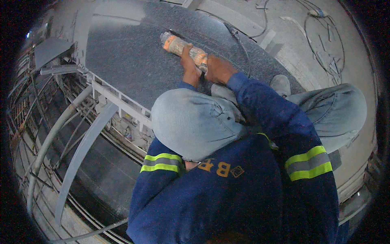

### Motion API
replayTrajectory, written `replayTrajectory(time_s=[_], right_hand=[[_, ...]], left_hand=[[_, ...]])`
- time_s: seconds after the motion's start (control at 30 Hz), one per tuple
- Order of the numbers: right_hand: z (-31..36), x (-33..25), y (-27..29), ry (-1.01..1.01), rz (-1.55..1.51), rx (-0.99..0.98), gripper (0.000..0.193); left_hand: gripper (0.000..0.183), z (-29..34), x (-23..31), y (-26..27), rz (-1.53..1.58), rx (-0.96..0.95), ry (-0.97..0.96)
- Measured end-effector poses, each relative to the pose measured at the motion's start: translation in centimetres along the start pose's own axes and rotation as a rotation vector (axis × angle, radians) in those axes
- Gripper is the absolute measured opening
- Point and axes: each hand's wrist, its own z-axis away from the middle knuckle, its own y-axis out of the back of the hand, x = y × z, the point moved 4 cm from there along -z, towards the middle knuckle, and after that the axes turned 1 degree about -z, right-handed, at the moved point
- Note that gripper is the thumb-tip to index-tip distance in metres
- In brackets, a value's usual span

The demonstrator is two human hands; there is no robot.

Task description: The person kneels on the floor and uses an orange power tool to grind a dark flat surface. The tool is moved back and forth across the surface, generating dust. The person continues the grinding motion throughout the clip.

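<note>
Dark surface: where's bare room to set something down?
The dark surface is bare left of the power tool, between it and the pale rail. Crowded: around the tool's right end, by the left hand, right hand and shoes.

Power tool (181, 47): orange patches at both ends, dusty pale grey-brown barrel between. Surface (130, 57) beneath: dark blue-grey, finely speckled paler; a whitish patch clouds its far left part. Jacket (243, 195): navy, orange-yellow lettering and a diamond outline on it. Left sleeve (152, 185) and right sleeve (268, 103): same navy, each ringed by two fluorescent yellow-green stripes with a grey one between. Trousers (191, 118): pale washed blue, faintly mottled; shoe (280, 84) on the right dusty light grey. Floor (288, 18), far right: pale grey-beige, with dark cable (265, 24). Left side: curved strip (80, 160) flat blue-grey, pipe (42, 156) dull grey-beige, ledge (118, 101) off-white
</note>
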Motion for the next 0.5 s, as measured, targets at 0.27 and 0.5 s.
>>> replayTrajectory(time_s=[0.27,0.5], right_hand=[[-4.1,0.1,-1.0,0.000,0.048,-0.033,0.054],[-1.0,1.0,-1.4,-0.032,0.053,-0.015,0.050]], left_hand=[[0.031,-3.7,1.4,0.4,-0.039,-0.001,-0.064],[0.034,-0.1,0.2,0.0,-0.032,0.003,-0.026]])
